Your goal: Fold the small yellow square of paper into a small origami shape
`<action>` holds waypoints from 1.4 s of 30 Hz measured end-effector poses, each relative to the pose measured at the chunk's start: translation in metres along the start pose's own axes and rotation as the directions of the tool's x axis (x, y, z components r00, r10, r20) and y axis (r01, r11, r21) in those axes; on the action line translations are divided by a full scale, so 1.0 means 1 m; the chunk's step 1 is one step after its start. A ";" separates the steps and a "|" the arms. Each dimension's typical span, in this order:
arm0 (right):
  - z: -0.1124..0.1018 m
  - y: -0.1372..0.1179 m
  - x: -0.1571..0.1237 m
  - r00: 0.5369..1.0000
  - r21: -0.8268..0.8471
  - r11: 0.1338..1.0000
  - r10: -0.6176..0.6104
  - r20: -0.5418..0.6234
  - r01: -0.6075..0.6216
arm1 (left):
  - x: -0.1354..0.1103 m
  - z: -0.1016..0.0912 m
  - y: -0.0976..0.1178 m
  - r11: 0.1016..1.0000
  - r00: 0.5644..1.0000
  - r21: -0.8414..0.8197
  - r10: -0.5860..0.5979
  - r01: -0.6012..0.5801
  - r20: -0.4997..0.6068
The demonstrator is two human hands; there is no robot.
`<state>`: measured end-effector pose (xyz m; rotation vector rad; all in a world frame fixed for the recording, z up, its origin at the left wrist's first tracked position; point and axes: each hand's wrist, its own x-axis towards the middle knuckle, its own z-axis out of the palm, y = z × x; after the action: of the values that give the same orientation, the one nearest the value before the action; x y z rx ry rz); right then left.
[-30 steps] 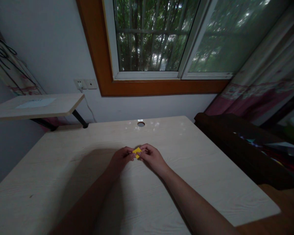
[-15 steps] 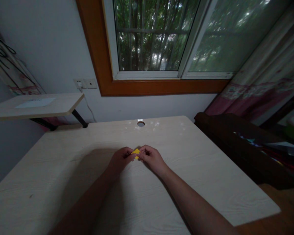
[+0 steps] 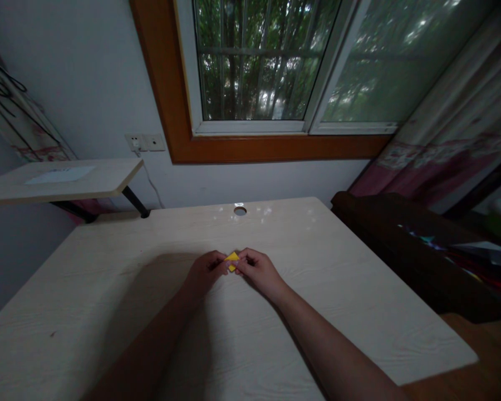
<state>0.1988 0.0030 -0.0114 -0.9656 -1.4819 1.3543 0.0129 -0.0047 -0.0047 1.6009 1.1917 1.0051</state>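
Between my two hands, low over the middle of the table (image 3: 342, 312), is a small folded piece of yellow paper (image 3: 232, 257), roughly diamond-shaped. My left hand (image 3: 206, 270) pinches its left side with thumb and fingers. On the right side my right hand (image 3: 256, 268) grips it, the thumb lying across the front. Fingertips cover both side corners of the paper, so its exact folds cannot be made out.
A raised shelf (image 3: 87, 181) on black legs stands at the back left, with a white sheet (image 3: 60, 175) on it. A cable hole (image 3: 240, 211) sits near the table's back edge. Right of the table is a dark wooden piece of furniture (image 3: 384, 239) bearing assorted items.
The yellow paper has shifted very slightly between my fingers, and a bit more of its upper part shows. Both hands keep nearly the same place.
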 end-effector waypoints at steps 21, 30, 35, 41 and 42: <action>-0.001 0.000 -0.001 0.993 -0.149 0.985 -0.100 -0.059 0.090 | 0.002 0.000 -0.003 0.996 0.997 -0.073 -0.056 0.051 -0.059; -0.003 -0.007 -0.002 0.954 -0.318 0.923 -0.271 -0.130 0.219 | 0.001 0.001 0.004 0.991 0.998 -0.125 -0.045 0.040 -0.040; -0.001 -0.001 0.000 0.942 -0.286 0.932 -0.283 -0.183 0.225 | 0.000 0.001 0.004 0.988 0.997 -0.146 -0.061 0.055 -0.038; 0.000 -0.010 -0.002 0.896 -0.320 0.867 -0.433 -0.101 0.383 | -0.001 0.001 0.006 0.984 0.997 -0.164 -0.069 0.061 -0.040; 0.001 -0.012 -0.003 0.896 -0.328 0.857 -0.439 -0.063 0.397 | -0.001 0.001 0.006 0.985 0.997 -0.162 -0.069 0.062 -0.039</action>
<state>0.1992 -0.0010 0.0003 -0.8376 -1.7081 0.7410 0.0154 -0.0065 0.0011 1.4114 1.1549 1.0719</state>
